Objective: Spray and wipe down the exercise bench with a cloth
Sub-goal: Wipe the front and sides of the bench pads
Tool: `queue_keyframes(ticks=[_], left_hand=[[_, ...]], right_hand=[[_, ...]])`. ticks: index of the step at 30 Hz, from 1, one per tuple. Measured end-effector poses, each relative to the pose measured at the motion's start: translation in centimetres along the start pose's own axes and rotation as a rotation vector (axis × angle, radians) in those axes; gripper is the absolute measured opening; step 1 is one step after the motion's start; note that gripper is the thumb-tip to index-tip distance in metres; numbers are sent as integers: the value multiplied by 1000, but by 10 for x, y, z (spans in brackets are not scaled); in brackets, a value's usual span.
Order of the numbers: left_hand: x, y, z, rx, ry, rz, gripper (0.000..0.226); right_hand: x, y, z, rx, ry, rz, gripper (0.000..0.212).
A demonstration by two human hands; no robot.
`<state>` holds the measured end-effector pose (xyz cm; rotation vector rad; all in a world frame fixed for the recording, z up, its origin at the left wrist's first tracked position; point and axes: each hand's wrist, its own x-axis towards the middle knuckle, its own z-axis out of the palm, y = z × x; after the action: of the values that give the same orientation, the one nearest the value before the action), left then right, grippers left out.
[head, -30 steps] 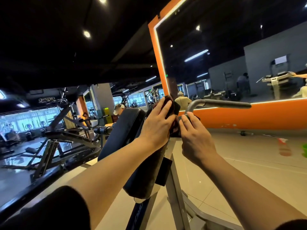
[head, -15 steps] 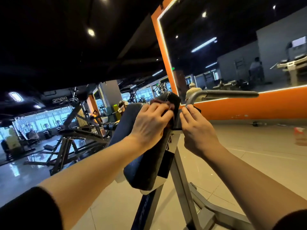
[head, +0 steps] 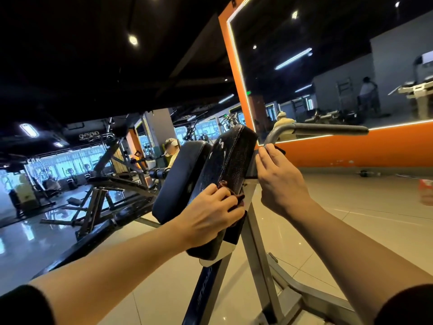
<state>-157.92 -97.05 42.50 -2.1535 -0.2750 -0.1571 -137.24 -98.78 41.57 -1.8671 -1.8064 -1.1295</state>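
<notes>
The room is a big gym hall with a dark ceiling [head: 93,55] and a glossy floor of pale beige tiles [head: 351,219], which reflects the lights. On the right stands a large wall mirror in an orange frame [head: 328,153] with a lit strip along its inner edge. On the left, well apart, are black steel training machines [head: 105,191] in front of bright windows, and a person sits among them.

In the middle stands the exercise bench: a grey steel frame [head: 260,249] that carries two black padded leather cushions side by side. The nearer cushion [head: 229,165] is tilted, its long axis runs from low and near to high and far, and its upper end points toward the mirror. Its surface shows wet shiny marks near the top. The second cushion [head: 180,179] lies just beside it on the left, at a similar tilt. A curved grey metal handle bar with a dark grip [head: 323,130] goes out to the right from the top of the frame.

The left hand [head: 210,219] is at the lower part of the nearer cushion, fingers curled round a small dark red cloth [head: 232,195] and pressing it on the leather. The right hand [head: 281,184] holds the frame bracket just under the handle bar, fingers bent over it.
</notes>
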Motion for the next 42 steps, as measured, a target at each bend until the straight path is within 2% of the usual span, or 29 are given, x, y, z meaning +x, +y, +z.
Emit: queue_keyframes(ticks=[3, 4, 6, 9, 14, 16, 18, 20, 23, 28, 31, 33, 34, 36, 38, 39, 40, 42], left_hand=[[31, -19, -8, 84, 220, -203, 28], [43, -24, -7, 82, 243, -288, 31], [59, -27, -3, 61, 178, -377, 36], [49, -14, 1, -2, 114, -375, 45], [24, -10, -2, 14, 31, -101, 38], [40, -24, -9, 41, 156, -174, 41], [63, -40, -17, 9, 313, -329, 40], [83, -48, -19, -21, 367, -422, 30], [95, -44, -8, -10, 272, -442, 22], [64, -23, -3, -51, 130, -267, 38], [31, -2, -7, -71, -88, -127, 41], [14, 8, -7, -142, -220, -65, 36], [11, 9, -8, -167, -198, -62, 32], [17, 0, -12, -145, -9, -113, 27], [36, -20, -14, -102, 234, -278, 31], [47, -28, -16, -97, 300, -358, 36], [58, -33, -19, -100, 319, -413, 39], [74, -34, -17, -146, 231, -438, 42]], right_hand=[[-3, 0, -6, 8, -3, 11, 75], [-5, 0, -8, 9, 0, 18, 74], [-9, -1, -13, 10, 3, 26, 74], [-10, -2, -16, 4, -24, 27, 76], [-4, -3, -13, -24, -57, 10, 74], [-4, -4, -15, -19, -59, 14, 74], [-6, -5, -15, -9, -43, 26, 75], [-7, -5, -14, -15, -42, 24, 77], [-6, -4, -12, -28, -60, 29, 78], [-8, -4, -12, 0, -38, 56, 78], [-8, -5, -14, -5, -39, 49, 77], [-8, -6, -13, -12, -43, 44, 76], [-8, -7, -13, -15, -43, 44, 75], [-7, -8, -14, -14, -46, 37, 74], [-7, -8, -16, -5, -37, 38, 73], [-8, -8, -17, 6, -34, 43, 73], [-9, -7, -18, 17, -34, 46, 73], [-12, -5, -20, 36, -41, 48, 75]])
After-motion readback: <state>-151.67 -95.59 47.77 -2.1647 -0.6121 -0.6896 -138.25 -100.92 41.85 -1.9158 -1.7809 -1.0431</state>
